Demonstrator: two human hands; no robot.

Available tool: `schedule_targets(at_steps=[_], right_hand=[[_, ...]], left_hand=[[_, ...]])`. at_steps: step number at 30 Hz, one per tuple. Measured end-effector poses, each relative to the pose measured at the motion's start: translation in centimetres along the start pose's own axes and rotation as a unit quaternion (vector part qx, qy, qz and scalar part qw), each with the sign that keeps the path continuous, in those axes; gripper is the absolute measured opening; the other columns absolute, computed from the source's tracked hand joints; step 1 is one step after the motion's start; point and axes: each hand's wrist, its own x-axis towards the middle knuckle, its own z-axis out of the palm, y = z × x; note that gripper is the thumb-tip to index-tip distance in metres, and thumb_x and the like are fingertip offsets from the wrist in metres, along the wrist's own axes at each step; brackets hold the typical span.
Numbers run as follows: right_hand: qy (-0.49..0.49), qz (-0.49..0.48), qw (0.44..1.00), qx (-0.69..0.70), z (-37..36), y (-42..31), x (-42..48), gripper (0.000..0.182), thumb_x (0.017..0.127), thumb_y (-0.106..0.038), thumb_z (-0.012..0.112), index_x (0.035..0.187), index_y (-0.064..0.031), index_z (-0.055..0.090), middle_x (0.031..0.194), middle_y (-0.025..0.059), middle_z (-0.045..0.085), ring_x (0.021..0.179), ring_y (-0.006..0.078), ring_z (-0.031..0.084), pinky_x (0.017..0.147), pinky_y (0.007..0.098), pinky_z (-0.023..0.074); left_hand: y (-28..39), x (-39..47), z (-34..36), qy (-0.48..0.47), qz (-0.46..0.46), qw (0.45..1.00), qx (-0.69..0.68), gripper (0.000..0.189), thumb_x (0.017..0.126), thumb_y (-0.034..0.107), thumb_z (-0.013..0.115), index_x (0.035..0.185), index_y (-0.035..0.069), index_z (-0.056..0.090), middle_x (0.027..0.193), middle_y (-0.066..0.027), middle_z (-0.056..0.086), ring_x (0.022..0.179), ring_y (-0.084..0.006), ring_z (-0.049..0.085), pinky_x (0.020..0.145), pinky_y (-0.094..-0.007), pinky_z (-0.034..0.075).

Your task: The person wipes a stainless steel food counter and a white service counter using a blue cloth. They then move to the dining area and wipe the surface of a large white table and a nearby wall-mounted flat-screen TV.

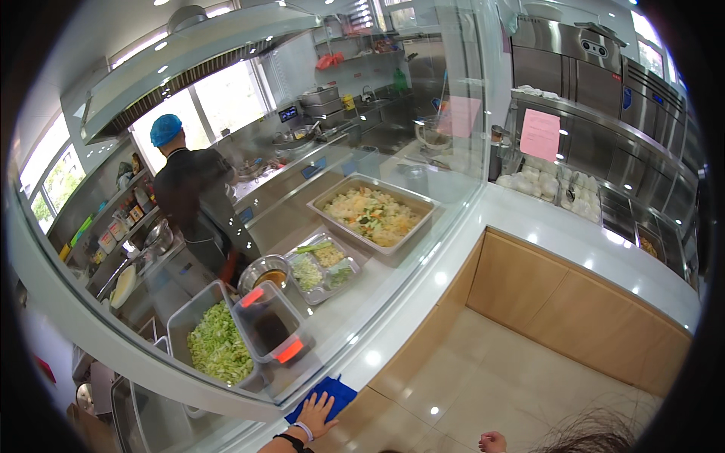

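Note:
My left hand (316, 415) lies flat on a folded blue cloth (340, 392), fingers spread, pressing it against the white counter ledge (372, 357) at the foot of a glass screen. A light band and a dark band circle that wrist. Only part of my right hand (491, 441) shows at the bottom edge, over the floor, its fingers curled and nothing visible in them. Behind the glass, closest to the cloth, are a clear tub of chopped green vegetable (220, 345) and a clear container with orange clips (271, 323) holding dark liquid.
Beyond the glass screen (396, 294) stand a steel bowl (265, 276), a divided tray (323, 269) and a deep pan of fried rice (371, 218). A person in a blue cap (195, 187) works at the stove. Wooden cabinets (527, 289) and white food in trays (532, 180) are at right.

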Motion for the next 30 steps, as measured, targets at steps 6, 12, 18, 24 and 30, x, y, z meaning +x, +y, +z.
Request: schedule_targets(at_steps=[6, 12, 18, 24, 30], right_hand=[[0.111, -0.008, 0.993, -0.041, -5.8, -1.7, -1.7, 0.03, 0.09, -0.028, 0.065, 0.111, -0.0065, 0.064, 0.089, 0.0076, 0.067, 0.078, 0.0163, 0.062, 0.069, 0.0304, 0.0525], [0.137, 0.036, 0.99, 0.016, -7.2, -7.3, 1.2, 0.022, 0.09, -0.021, 0.064, 0.104, -0.0045, 0.066, 0.084, 0.0081, 0.068, 0.073, 0.0148, 0.064, 0.066, 0.0295, 0.0535], [0.165, 0.017, 0.975, 0.145, -5.8, -22.2, 2.7, 0.01, 0.087, -0.009, 0.064, 0.091, -0.0002, 0.063, 0.074, 0.0083, 0.067, 0.063, 0.0156, 0.065, 0.056, 0.0274, 0.0548], [0.192, -0.018, 0.97, 0.151, -7.2, -28.9, 5.6, 0.012, 0.087, -0.011, 0.066, 0.093, -0.0005, 0.064, 0.075, 0.0075, 0.067, 0.064, 0.0141, 0.066, 0.058, 0.0275, 0.0554], [0.245, 0.045, 0.967, 0.058, -9.4, -18.8, 6.4, 0.032, 0.092, -0.031, 0.065, 0.108, -0.0037, 0.066, 0.089, 0.0065, 0.068, 0.079, 0.0143, 0.063, 0.073, 0.0299, 0.0533]], left_hand=[[4.4, 10.4, -2.2, 0.025, 0.024, 0.999, 0.011, 0.077, 0.092, 0.053, 0.052, 0.151, 0.01, 0.027, 0.156, -0.019, 0.024, 0.142, -0.0445, 0.021, 0.113, -0.0557, 0.023], [9.8, 23.8, -5.2, 0.073, 0.111, 0.991, 0.006, 0.075, 0.09, 0.048, 0.057, 0.149, 0.01, 0.032, 0.154, -0.0193, 0.029, 0.14, -0.0444, 0.026, 0.112, -0.0542, 0.026], [17.9, 41.3, -9.6, 0.08, 0.13, 0.988, -0.024, 0.077, 0.088, 0.045, 0.06, 0.15, 0.01, 0.029, 0.156, -0.018, 0.025, 0.142, -0.0415, 0.022, 0.112, -0.0547, 0.025], [26.0, 57.7, -13.1, 0.092, 0.165, 0.98, -0.064, 0.077, 0.088, 0.044, 0.06, 0.15, 0.008, 0.029, 0.156, -0.0194, 0.023, 0.143, -0.0409, 0.02, 0.113, -0.0552, 0.022], [34.2, 73.4, -16.5, 0.111, 0.195, 0.971, -0.077, 0.074, 0.089, 0.044, 0.059, 0.148, 0.007, 0.033, 0.154, -0.0193, 0.029, 0.143, -0.0402, 0.022, 0.114, -0.0543, 0.021]])
